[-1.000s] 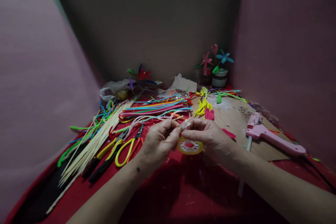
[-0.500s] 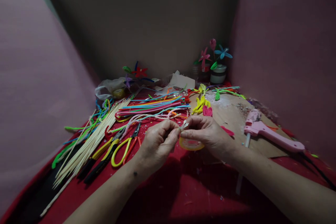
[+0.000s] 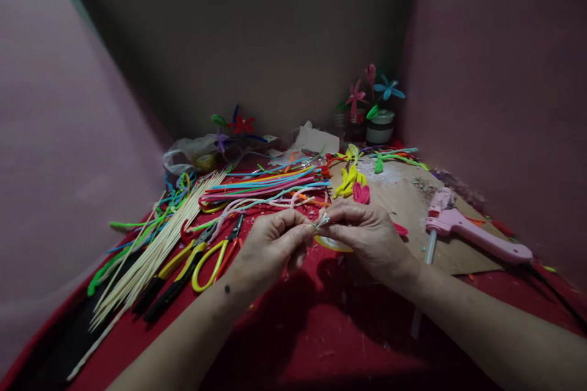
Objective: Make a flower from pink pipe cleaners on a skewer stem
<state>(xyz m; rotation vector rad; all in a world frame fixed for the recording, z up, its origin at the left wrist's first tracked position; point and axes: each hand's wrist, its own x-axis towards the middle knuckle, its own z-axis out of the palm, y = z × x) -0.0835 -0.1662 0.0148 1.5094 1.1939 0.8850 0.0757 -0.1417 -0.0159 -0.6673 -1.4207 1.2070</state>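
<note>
A small bunch of whitish strands (image 3: 323,219) sits between both hands, above the red cloth (image 3: 339,342). My left hand (image 3: 279,241) pinches its lower end between thumb and index finger. From the other side, my right hand (image 3: 362,229) grips the bunch with thumb and fingertips. The fingertips of the two hands nearly meet. Just beneath them is a round yellow-rimmed item (image 3: 334,245), partly covered by my right hand. Pink looped pieces (image 3: 361,193) and yellow looped pieces (image 3: 349,182) lie just beyond my right hand.
Left of my hands lie wooden sticks (image 3: 160,250), pliers (image 3: 177,278) and yellow-handled scissors (image 3: 211,266). Coloured pipe cleaners (image 3: 270,186) spread behind. A pink glue gun (image 3: 477,235) rests on cardboard (image 3: 408,201) at right. Fuzzy flowers (image 3: 387,88) stand at the back.
My left hand's lower fingers have loosened and hang lower beneath the pinch. My right hand has shifted slightly, covering more of the yellow-rimmed item. The whole view has moved a little.
</note>
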